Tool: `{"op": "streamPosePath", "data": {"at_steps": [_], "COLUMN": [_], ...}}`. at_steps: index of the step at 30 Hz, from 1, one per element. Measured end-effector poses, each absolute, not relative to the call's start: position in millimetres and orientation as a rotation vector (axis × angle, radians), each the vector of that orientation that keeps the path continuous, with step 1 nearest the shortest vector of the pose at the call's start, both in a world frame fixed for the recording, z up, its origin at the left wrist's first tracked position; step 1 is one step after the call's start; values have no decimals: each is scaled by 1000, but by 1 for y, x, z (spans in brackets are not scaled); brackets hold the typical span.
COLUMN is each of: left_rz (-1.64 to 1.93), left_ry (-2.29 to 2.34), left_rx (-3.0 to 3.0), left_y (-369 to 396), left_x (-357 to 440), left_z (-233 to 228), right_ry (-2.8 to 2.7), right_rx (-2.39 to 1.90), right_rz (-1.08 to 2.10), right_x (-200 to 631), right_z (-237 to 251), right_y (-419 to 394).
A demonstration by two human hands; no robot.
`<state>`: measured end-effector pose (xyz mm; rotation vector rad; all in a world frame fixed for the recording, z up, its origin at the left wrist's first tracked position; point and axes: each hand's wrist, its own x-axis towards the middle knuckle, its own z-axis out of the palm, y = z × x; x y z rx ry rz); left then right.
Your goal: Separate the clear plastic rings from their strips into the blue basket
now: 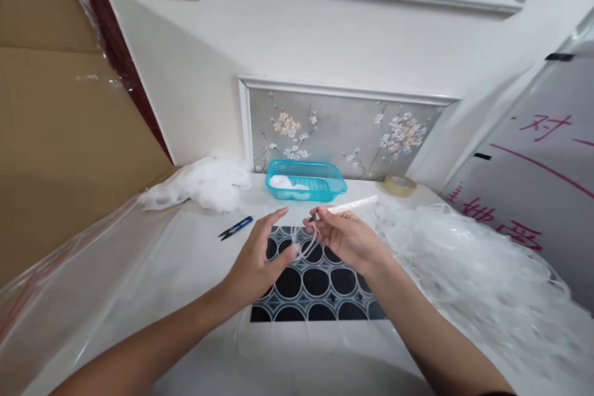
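Observation:
My right hand [346, 235] pinches a slim white stick with a dark tip [355, 204], which slants up to the right. A thin whitish cord loop [307, 249] hangs by its fingertips, over a black mat patterned with circles [316, 283]. To the left, my left hand [262, 253] is open, thumb and fingers spread apart. Its thumb tip is close to the loop; whether they touch I cannot tell. Blue-handled thread snips [236, 228] lie on the white table, left of the mat.
A turquoise plastic basket [306, 179] with white items inside stands against the wall. A roll of tape [399, 184] lies right of it. White netlike material [204, 182] is heaped at the left, and a large pile of translucent loops [473, 266] covers the right side.

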<state>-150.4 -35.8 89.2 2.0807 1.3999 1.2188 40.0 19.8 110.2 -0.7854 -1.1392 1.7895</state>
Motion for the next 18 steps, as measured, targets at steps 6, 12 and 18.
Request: {"op": "streamPosePath", "data": {"at_steps": [6,12,18], "left_rz": [1311,1218,1270], "left_ry": [909,891,1024], "left_rx": [1926,1822,1883], "left_y": [-7,1,-6], "left_x": [-117,-102,-109], "left_z": [161,161,156], "right_ry": [-1100,-1143,-1158], "right_rx": [-599,-577,-546], "right_rz": [1697,1595,1607], "right_x": [57,74,84], "right_z": [141,138,144], "right_y": [16,15,10]}}
